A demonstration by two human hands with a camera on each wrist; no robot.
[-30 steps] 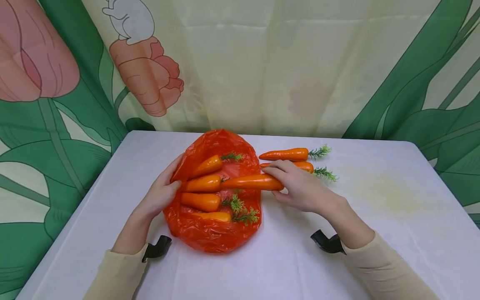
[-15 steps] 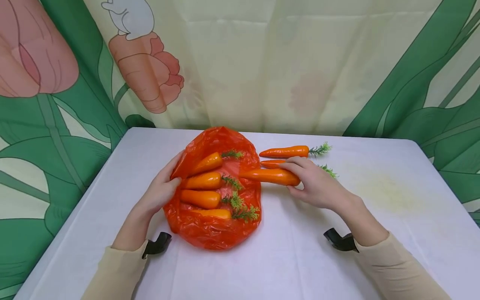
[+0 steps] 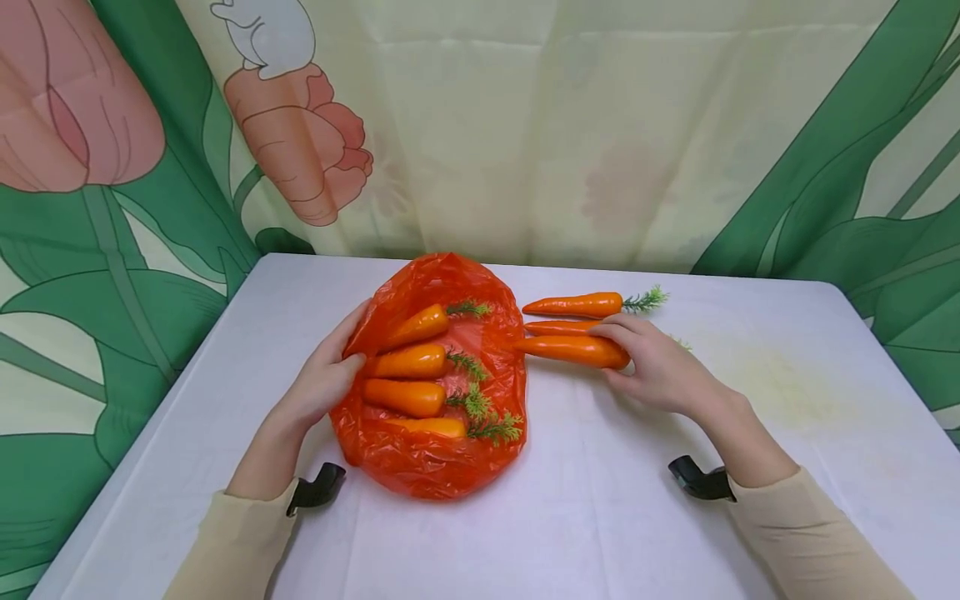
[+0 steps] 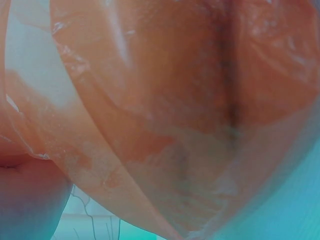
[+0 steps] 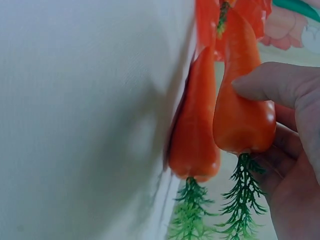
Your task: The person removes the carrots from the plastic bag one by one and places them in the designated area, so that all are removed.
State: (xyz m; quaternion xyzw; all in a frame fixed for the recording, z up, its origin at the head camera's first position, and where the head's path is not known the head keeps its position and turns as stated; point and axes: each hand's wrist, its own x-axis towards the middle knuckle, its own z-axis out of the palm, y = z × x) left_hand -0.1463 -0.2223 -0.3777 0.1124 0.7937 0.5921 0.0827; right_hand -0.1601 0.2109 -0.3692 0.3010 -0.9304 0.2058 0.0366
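My left hand grips the left side of a red plastic bag, thumb over its rim. The bag lies with its mouth spread; several orange carrots with green tops, such as one carrot, rest inside. In the left wrist view the translucent bag fills most of the picture. My right hand pinches a carrot by its thick end, the tip pointing left at the bag's right rim. The right wrist view shows the thumb across this carrot, its leafy top hanging free.
Two more carrots lie right of the bag: a farther carrot and a nearer carrot partly covered by the right hand. A white cloth covers the table. Behind its far edge hangs a printed curtain.
My right hand has moved right with the carrot, drawing it from over the bag to beside the two carrots on the table. The left hand keeps its grip on the bag.
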